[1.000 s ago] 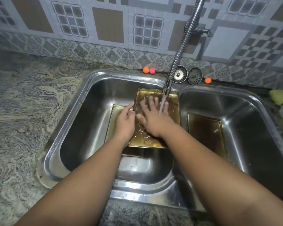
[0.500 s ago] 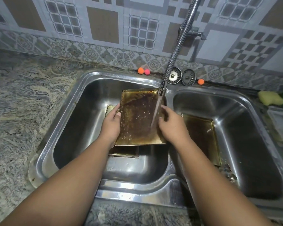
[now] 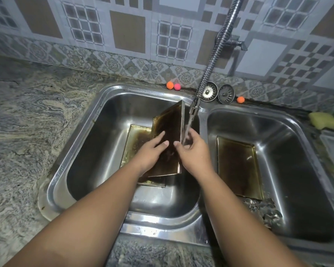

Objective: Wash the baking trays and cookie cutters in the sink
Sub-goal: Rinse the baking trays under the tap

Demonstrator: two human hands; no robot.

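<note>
A stained, golden baking tray [image 3: 168,120] stands tilted steeply on edge in the left basin [image 3: 104,141], beside the stream from the faucet nozzle [image 3: 194,105]. My left hand [image 3: 150,151] lies on its dark inner face with straight fingers. My right hand [image 3: 193,151] pinches the tray's right edge, thumb on the inside and fingers behind in the running water. A second tray [image 3: 135,139] lies flat beneath it. A third tray [image 3: 237,166] rests in the right basin, with several metal cookie cutters [image 3: 262,211] at its near end.
Two drain strainers [image 3: 209,91] lean against the wall behind the sink divider. Small orange and pink balls [image 3: 170,85] sit on the back ledge. A yellow sponge [image 3: 324,120] lies at the far right. Granite counter [image 3: 27,132] spreads to the left.
The tray has swung from lying nearly flat under the stream to standing steeply on edge. My right hand went from rubbing the surface to gripping its right edge; my left hand moved onto its face.
</note>
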